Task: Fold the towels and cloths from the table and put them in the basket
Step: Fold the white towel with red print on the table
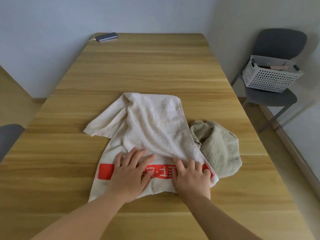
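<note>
Now your left hand (131,172) and right hand (192,178), fingers straight and gripping nothing, pin the cream terry towel with the red band (152,122) to the light wooden table (138,66), likely to smooth its fold

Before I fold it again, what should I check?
1. Left hand flat on the towel: ok.
2. Right hand flat on the towel: ok.
3. Towel smooth: not ok, its far part is bunched.
4. Towel off the cloth: not ok, its edge lies over the cloth.
5. Room in the basket: cannot tell.
6. Phone out of the way: ok.
</note>
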